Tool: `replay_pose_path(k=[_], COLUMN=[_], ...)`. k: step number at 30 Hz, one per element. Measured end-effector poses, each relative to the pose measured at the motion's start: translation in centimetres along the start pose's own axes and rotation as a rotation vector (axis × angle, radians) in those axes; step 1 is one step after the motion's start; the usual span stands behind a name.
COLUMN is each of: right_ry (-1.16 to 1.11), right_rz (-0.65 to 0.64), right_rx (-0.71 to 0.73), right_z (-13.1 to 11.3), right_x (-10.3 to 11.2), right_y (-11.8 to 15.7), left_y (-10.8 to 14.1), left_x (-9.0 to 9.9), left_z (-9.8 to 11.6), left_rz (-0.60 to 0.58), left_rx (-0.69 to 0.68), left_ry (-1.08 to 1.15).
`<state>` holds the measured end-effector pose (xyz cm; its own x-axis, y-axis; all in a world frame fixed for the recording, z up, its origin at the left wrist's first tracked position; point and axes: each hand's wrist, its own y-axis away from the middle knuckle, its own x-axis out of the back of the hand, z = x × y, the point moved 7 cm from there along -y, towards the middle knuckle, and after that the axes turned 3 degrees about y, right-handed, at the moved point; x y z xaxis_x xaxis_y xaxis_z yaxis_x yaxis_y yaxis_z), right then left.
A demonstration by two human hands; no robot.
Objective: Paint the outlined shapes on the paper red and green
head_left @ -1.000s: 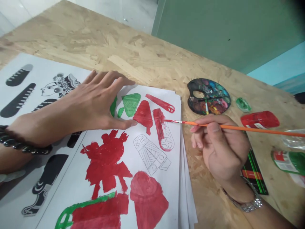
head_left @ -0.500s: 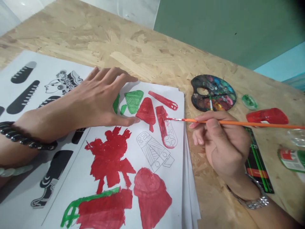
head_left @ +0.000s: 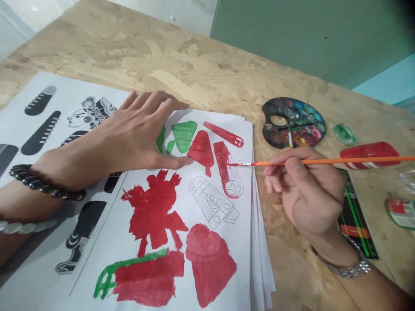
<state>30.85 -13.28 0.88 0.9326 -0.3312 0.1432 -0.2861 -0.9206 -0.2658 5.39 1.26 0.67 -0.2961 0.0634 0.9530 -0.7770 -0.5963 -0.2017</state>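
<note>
Your left hand [head_left: 136, 134] lies spread flat, fingers fanned, on the sheet [head_left: 240, 259], which sits on the OSB table [head_left: 97, 56] beside a black-printed sheet [head_left: 19, 129]. So far, the red figure [head_left: 152, 211] and the green wedge [head_left: 184, 136] are filled in. Still left, the pencil outline [head_left: 212, 203] is bare, and the narrow shape [head_left: 222, 160] is red along only one side. Your right hand [head_left: 311, 190] pinches the orange brush [head_left: 324, 160] between thumb and fingers, its red tip at that shape's edge, with the palette [head_left: 293, 123] and red tube [head_left: 369, 155] beyond.
</note>
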Motion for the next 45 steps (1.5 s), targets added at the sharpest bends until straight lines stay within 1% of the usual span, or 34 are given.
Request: replay_pose_path(k=[4, 8, 14, 20, 26, 29, 35, 42, 45], right_ry=[-0.030, -0.026, -0.016, 0.000, -0.010, -0.026, -0.033, -0.003, 0.003], right_rz=[0.021, 0.045, 0.012, 0.019, 0.008, 0.004, 0.036, -0.003, 0.018], right_rx=[-0.003, -0.011, -0.024, 0.002, 0.018, 0.031, 0.027, 0.015, 0.008], right_z=[-0.05, -0.16, 0.00, -0.06, -0.12, -0.21, -0.19, 0.01, -0.01], right_x=[0.32, 0.42, 0.30, 0.45, 0.23, 0.34, 0.45, 0.18, 0.32], right_y=[0.08, 0.05, 0.02, 0.06, -0.12, -0.14, -0.19, -0.11, -0.11], left_y=[-0.01, -0.11, -0.12, -0.02, -0.02, -0.05, -0.12, -0.09, -0.08], left_x=[-0.01, 0.01, 0.18, 0.14, -0.03, -0.05, -0.15, -0.07, -0.19], left_z=[0.09, 0.09, 0.26, 0.02, -0.10, -0.06, -0.23, -0.10, -0.26], left_rz=[0.014, 0.006, -0.007, -0.028, -0.002, -0.007, -0.039, -0.015, -0.008], left_rx=[-0.020, -0.002, 0.005, 0.011, -0.001, 0.009, 0.037, 0.014, 0.006], left_ry=[-0.027, -0.016, 0.014, 0.016, 0.022, 0.019, -0.028, 0.004, 0.007])
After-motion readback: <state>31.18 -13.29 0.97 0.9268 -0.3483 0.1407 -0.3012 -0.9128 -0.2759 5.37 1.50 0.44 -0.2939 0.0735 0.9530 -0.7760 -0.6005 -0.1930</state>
